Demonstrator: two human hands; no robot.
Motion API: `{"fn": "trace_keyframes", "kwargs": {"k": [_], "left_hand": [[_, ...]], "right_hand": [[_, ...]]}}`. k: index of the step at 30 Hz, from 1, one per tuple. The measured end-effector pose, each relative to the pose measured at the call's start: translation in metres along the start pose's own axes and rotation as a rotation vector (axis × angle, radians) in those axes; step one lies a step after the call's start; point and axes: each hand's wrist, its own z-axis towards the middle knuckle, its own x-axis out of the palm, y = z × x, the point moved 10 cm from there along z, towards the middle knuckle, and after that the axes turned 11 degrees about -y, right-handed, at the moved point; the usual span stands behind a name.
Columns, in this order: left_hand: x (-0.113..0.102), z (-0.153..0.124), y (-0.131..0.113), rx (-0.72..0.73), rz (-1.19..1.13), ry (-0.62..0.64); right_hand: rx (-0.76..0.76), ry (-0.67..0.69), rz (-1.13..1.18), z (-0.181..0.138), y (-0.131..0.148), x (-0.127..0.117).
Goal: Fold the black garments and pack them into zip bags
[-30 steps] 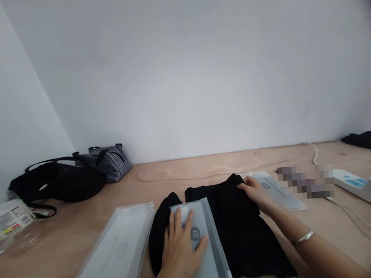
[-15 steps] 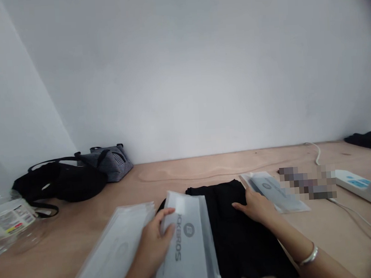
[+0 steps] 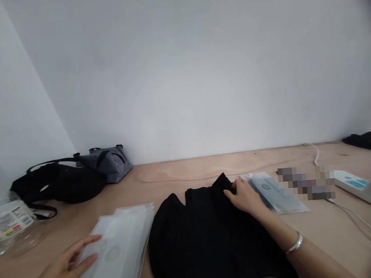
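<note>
At the lower left, my left hand [image 3: 70, 263] rests at the left edge of a stack of frosted plastic zip bags [image 3: 116, 245]. Its thumb and index finger lie apart on the top bag, which bears a faint grey logo; the other fingers are partly hidden. A piece of folded black fabric [image 3: 192, 240], apparently a garment, is spread in front of me, right of the stack. My right hand [image 3: 245, 196] pinches its far right part, where a corner is raised. Beyond that hand, another frosted bag [image 3: 273, 190] with something dark inside lies flat.
A black bag [image 3: 61, 181] and a striped bag [image 3: 114, 163] stand at the back left, near a clear plastic bottle [image 3: 12, 223]. To the right are a blurred-out object [image 3: 306, 183], a white power strip [image 3: 363, 186] with cables, and dark cloth [image 3: 368, 141] by the wall.
My left hand has carried a frosted bag from on top of the black fabric leftward onto the stack. My right hand has shifted slightly left, and the fabric's far corner is now raised.
</note>
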Motion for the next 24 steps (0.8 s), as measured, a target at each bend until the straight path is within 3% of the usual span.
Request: {"fn": "trace_keyframes", "kwargs": {"k": [4, 8, 10, 14, 18, 21, 24], "left_hand": [[0.006, -0.002, -0.023, 0.245, 0.398, -0.138], [0.030, -0.007, -0.064, 0.374, 0.459, -0.157], [0.049, -0.015, -0.094, 0.452, 0.408, -0.094], [0.098, -0.036, -0.160, 0.584, 0.284, 0.131], [0.147, -0.052, -0.226, 0.739, 0.267, 0.263], [0.183, -0.056, -0.262, 0.821, 0.322, 0.262], [0.217, -0.056, -0.283, 0.876, 0.423, 0.212]], "right_hand": [[-0.099, 0.062, 0.119, -0.006, 0.046, 0.019], [-0.343, 0.154, 0.400, -0.020, 0.083, 0.031], [-0.394, 0.146, 0.435, -0.021, 0.077, 0.028], [-0.413, 0.100, 0.378, -0.014, 0.039, 0.019], [-0.532, 0.196, 0.206, -0.021, 0.011, 0.038], [-0.591, 0.251, 0.067, -0.028, 0.000, 0.055], [-0.611, 0.251, 0.023, -0.030, -0.002, 0.061]]}}
